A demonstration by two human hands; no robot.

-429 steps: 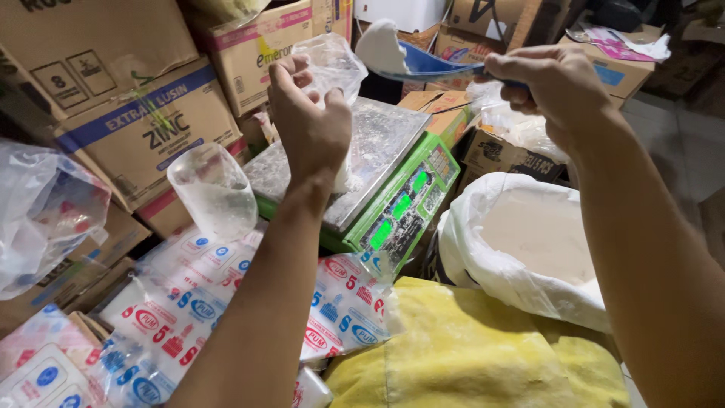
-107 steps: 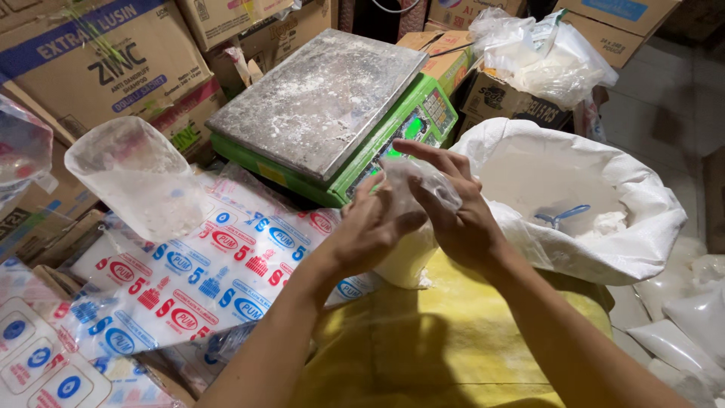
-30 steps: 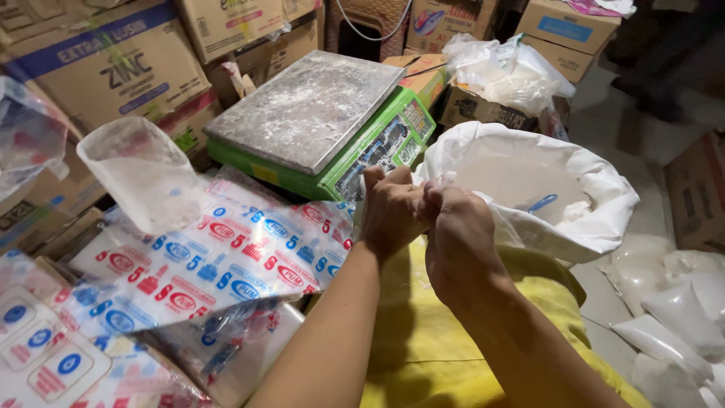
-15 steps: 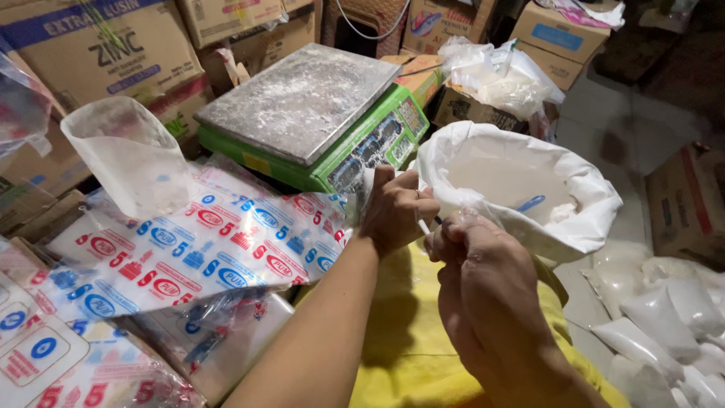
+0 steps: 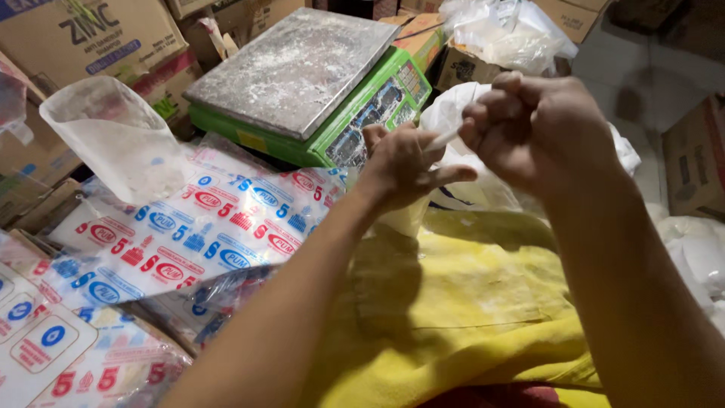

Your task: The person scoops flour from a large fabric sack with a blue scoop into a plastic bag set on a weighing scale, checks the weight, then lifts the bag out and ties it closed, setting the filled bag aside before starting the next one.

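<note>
A: Hands first. Left hand (image 5: 404,170) is at frame centre, fingers curled around the neck of a small clear plastic bag (image 5: 408,219), index finger stretched out toward the right. Only a pale strip of the bag shows under the palm.

B: Right hand?

A: Right hand (image 5: 540,125) sits just beside it, slightly higher, closed into a loose fist. Thumb and fingertips pinch the twisted end of the same bag, a thin white strand (image 5: 442,140) drawn taut between the two hands. Neither hand is spread.

B: Position of the bag?

A: Held in the air between the hands, above a yellow cloth (image 5: 453,302) and in front of a large white sack (image 5: 483,189). Contents cannot be read; the hands cover most of it.

B: Surroundings?

A: Behind the left hand, a green weighing scale (image 5: 377,98) with a grey metal platter (image 5: 294,68) dusted with white powder. Left of that, an open clear bag (image 5: 121,136) stands upright, mouth gaping. Printed red-and-blue plastic packets (image 5: 204,227) lie flat in overlapping layers below it, reaching the lower left corner. Cardboard boxes (image 5: 91,38) stacked along the top left. Another bunched plastic bag (image 5: 506,30) rests on boxes at the top, well apart from the hands. Pale filled bags (image 5: 698,253) show at the right edge.
</note>
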